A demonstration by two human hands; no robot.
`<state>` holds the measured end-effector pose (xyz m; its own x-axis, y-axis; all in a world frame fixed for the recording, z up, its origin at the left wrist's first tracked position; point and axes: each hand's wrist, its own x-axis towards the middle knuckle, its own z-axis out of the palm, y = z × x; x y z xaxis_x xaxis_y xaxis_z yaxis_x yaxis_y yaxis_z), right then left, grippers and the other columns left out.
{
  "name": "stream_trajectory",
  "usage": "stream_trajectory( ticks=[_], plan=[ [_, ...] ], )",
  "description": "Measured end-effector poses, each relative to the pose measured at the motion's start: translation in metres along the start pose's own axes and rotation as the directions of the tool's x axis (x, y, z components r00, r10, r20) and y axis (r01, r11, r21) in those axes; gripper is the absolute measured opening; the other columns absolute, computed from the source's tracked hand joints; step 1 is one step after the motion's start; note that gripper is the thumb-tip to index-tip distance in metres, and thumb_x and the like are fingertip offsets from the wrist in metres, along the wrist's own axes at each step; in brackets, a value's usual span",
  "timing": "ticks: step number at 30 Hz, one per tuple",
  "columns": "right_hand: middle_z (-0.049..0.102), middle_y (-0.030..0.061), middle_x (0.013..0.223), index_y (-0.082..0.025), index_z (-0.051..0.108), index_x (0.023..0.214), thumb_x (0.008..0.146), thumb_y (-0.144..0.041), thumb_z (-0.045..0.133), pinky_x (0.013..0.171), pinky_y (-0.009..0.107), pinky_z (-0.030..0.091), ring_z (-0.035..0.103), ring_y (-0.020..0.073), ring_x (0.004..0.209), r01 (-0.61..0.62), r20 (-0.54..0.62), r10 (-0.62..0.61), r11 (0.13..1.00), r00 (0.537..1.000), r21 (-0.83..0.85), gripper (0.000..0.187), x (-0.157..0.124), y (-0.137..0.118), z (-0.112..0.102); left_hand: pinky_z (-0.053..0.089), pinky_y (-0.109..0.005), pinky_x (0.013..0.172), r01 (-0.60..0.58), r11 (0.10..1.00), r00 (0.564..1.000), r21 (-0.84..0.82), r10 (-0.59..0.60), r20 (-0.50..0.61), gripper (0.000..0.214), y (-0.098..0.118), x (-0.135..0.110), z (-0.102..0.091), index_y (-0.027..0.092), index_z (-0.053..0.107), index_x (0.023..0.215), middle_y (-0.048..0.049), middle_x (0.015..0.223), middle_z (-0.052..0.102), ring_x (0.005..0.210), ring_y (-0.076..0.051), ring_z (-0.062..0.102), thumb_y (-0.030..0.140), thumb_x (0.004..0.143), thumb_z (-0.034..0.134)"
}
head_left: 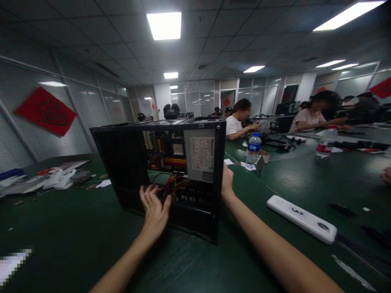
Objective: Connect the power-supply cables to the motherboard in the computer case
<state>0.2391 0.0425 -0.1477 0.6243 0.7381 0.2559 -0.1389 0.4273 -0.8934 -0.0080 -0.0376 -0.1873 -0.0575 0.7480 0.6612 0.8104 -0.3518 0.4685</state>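
A black computer case (122, 162) stands upright on the table with one side open toward me. Inside show a power supply (200, 156) with a white label, circuit boards and slots, and a bundle of coloured cables (175, 185). My left hand (154, 209) reaches into the lower opening, fingers spread beside the cables; whether its fingertips touch them I cannot make out. At the case's right edge is my right hand (227, 183), up against the far side. Its fingers are hidden behind the case.
On the green table (244, 260) lie a white power strip (302, 219) marked 3 at right and papers and plastic scraps (61, 177) at left. A water bottle (253, 148) and a red-labelled bottle (325, 142) stand farther back. Other people sit across the table.
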Motion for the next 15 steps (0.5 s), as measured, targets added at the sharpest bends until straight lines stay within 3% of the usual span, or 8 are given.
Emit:
stream_trajectory(
  ticks=[3, 7, 15],
  plan=[
    [0.061, 0.0027, 0.062, -0.013, 0.063, 0.067, 0.083, -0.061, 0.048, 0.065, 0.03, 0.04, 0.052, 0.017, 0.064, -0.039, -0.02, 0.039, 0.999, 0.999, -0.018, 0.052, -0.013, 0.007, 0.008, 0.009, -0.06, 0.119, 0.038, 0.998, 0.999, -0.048, -0.038, 0.004, 0.035, -0.018, 0.013, 0.0, 0.017, 0.034, 0.119, -0.0171, 0.143, 0.028, 0.148, -0.033, -0.006, 0.043, 0.096, 0.037],
    [0.066, 0.0059, 0.076, -0.013, 0.065, 0.077, 0.086, -0.059, 0.042, 0.071, 0.029, 0.04, 0.054, 0.0181, 0.072, 0.044, -0.015, -0.045, 0.997, 0.999, -0.061, 0.052, -0.039, 0.008, 0.014, 0.01, -0.059, 0.12, 0.085, 0.99, 0.996, -0.112, -0.085, 0.007, 0.032, -0.044, 0.029, 0.0, 0.019, 0.035, 0.118, -0.0154, 0.146, 0.027, 0.149, -0.033, -0.004, 0.036, 0.091, 0.04],
    [0.07, 0.0118, 0.097, -0.012, 0.068, 0.093, 0.094, -0.054, 0.039, 0.083, 0.032, 0.044, 0.061, 0.0232, 0.092, 0.185, 0.148, -0.166, 0.975, 0.975, -0.124, 0.051, -0.088, 0.002, 0.015, 0.018, -0.059, 0.117, 0.092, 0.982, 0.994, -0.164, -0.079, 0.081, 0.036, -0.08, 0.061, -0.018, 0.018, 0.04, 0.121, -0.0168, 0.146, 0.036, 0.148, -0.033, 0.012, 0.035, 0.09, 0.035]
  ],
)
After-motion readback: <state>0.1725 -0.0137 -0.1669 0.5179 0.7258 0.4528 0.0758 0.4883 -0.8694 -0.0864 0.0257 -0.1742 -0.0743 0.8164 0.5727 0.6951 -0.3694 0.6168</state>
